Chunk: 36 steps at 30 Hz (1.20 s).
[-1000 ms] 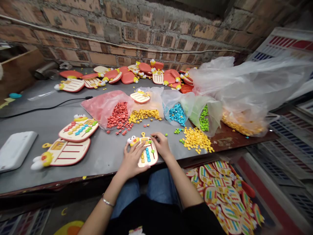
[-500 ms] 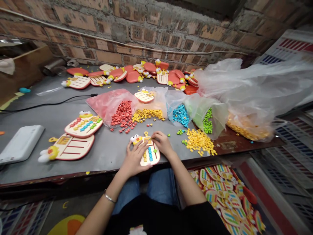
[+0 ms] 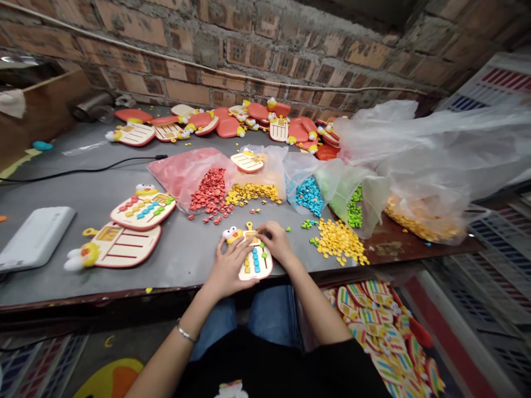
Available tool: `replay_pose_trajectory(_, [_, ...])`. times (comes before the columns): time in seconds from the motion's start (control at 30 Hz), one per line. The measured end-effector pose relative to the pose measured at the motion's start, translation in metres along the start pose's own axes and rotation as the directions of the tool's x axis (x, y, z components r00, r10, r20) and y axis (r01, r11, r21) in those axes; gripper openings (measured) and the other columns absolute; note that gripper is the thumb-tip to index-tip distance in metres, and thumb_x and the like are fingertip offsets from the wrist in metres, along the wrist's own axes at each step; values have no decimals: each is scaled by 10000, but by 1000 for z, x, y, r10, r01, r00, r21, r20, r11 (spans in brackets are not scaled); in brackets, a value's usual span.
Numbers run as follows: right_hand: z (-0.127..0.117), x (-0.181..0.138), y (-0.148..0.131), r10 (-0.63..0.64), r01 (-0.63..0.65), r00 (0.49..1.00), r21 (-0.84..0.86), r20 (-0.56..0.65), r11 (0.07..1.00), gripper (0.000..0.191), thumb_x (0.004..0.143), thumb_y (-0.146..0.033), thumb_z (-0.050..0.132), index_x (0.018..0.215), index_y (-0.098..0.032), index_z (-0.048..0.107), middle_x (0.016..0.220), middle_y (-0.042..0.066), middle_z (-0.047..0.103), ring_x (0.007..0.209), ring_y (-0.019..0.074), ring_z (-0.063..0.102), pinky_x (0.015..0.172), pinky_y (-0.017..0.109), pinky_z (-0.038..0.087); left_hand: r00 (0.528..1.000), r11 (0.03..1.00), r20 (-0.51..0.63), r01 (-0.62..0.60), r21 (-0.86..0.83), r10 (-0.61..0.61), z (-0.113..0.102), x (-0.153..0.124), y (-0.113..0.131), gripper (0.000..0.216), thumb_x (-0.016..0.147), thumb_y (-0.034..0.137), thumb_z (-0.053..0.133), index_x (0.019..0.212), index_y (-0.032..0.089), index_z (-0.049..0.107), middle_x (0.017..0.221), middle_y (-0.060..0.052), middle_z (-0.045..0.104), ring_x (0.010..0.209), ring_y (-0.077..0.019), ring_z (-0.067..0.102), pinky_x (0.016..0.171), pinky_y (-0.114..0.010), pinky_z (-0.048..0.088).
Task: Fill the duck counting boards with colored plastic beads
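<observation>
My left hand (image 3: 227,265) lies across a cream, duck-headed toy board (image 3: 249,275), its thumb on the near edge and fingers over the left part, gripping it on the table. Yellow beads (image 3: 248,265), blue beads (image 3: 256,260) and green beads (image 3: 264,255) sit on the board's slots. The left slots are partly covered by my fingers. At the board's upper right corner, my right hand (image 3: 276,240) is closed with bent fingertips close together beside the green beads' slot. What is between those fingertips, if anything, is hidden.
Bags of red beads (image 3: 208,188), yellow beads (image 3: 253,193), blue beads (image 3: 309,196) and green beads (image 3: 355,207) lie beyond the board. Loose yellow beads (image 3: 338,240) are heaped right. Two boards (image 3: 124,246) overlap at left, near a white device (image 3: 37,237). Finished-looking boards (image 3: 385,326) fill a container below right.
A second green bead now shows on the right slot, just below my right fingertips. My left hand keeps its hold on the board. The view has shifted slightly.
</observation>
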State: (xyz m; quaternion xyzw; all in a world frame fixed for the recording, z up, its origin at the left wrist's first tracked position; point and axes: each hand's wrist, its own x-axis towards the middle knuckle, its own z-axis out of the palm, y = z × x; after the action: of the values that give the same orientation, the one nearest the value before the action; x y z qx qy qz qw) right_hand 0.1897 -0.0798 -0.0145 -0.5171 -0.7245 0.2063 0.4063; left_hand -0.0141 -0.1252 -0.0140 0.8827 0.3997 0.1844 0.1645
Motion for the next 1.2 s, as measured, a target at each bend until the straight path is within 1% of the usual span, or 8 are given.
replay_pose_trajectory(0.33, [-7, -41, -2, -29, 36, 996, -97, 80, 995, 274, 911, -150, 513, 1107, -229, 687, 1155, 81, 691, 1296, 244, 481, 1030, 468, 441, 999, 999, -36, -34, 27, 35, 6, -1, -6, 733, 731, 488, 665, 1394, 269, 442, 1467, -93, 450, 1368, -346, 365, 1149, -579, -2])
replay_pose_trajectory(0.43, [-21, -45, 2, -25, 28, 999, -83, 38, 996, 249, 919, -176, 508, 1074, -242, 692, 1131, 66, 696, 1226, 231, 536, 1028, 454, 443, 998, 999, -43, -39, 22, 40, 7, -1, -6, 728, 734, 484, 664, 1393, 268, 444, 1465, -95, 452, 1363, -349, 373, 1147, -582, 12])
replay_pose_trajectory(0.53, [-35, -36, 21, 44, -71, 991, -218, -124, 973, 234, 885, -169, 541, 1057, -220, 691, 1204, 109, 641, 1137, 254, 556, 1005, 489, 435, 998, 999, -41, -37, 24, 38, 6, -1, -5, 722, 735, 488, 665, 1385, 264, 447, 1463, -97, 454, 1364, -346, 372, 1145, -581, 3])
replay_pose_trajectory(0.6, [-41, -25, 34, 94, -133, 983, -265, -155, 955, 200, 859, -134, 538, 943, -197, 708, 1089, 124, 662, 1034, 254, 579, 945, 473, 465, 999, 999, -36, -32, 29, 33, 4, -1, -4, 727, 734, 492, 666, 1385, 261, 441, 1468, -97, 448, 1369, -341, 366, 1145, -578, -4])
replay_pose_trajectory(0.7, [-38, -12, 36, 103, -122, 988, -176, -114, 977, 174, 857, -128, 528, 823, -189, 688, 890, 85, 669, 885, 217, 608, 859, 398, 502, 1000, 999, -18, -20, 36, 20, 3, -1, -3, 733, 735, 499, 664, 1391, 266, 433, 1474, -101, 438, 1372, -337, 361, 1146, -570, 0])
replay_pose_trajectory(0.87, [-9, -5, 7, 9, -7, 999, 51, -32, 999, 93, 849, -141, 584, 848, -195, 660, 923, 59, 673, 878, 186, 633, 817, 324, 514, 1000, 999, 3, -10, 48, 10, 2, 0, -2, 740, 740, 484, 664, 1405, 268, 419, 1477, -111, 433, 1383, -334, 344, 1147, -571, -3])
replay_pose_trajectory(1.03, [6, -11, 1, -25, 24, 1000, -84, -7, 996, 111, 863, -141, 594, 772, -195, 627, 910, 55, 685, 999, 218, 583, 951, 390, 456, 1000, 998, 1, -20, 60, 20, 2, 1, -2, 702, 767, 494, 626, 1397, 282, 399, 1478, -73, 438, 1372, -338, 365, 1162, -562, -29])
replay_pose_trajectory(1.2, [-14, -35, -8, -75, 76, 997, -53, 10, 996, 176, 896, -204, 585, 721, -185, 598, 1009, 65, 647, 1051, 214, 549, 962, 377, 442, 999, 996, -35, -39, 75, 42, 6, -1, -6, 671, 792, 529, 589, 1381, 331, 336, 1486, -27, 429, 1371, -322, 375, 1173, -535, -75])
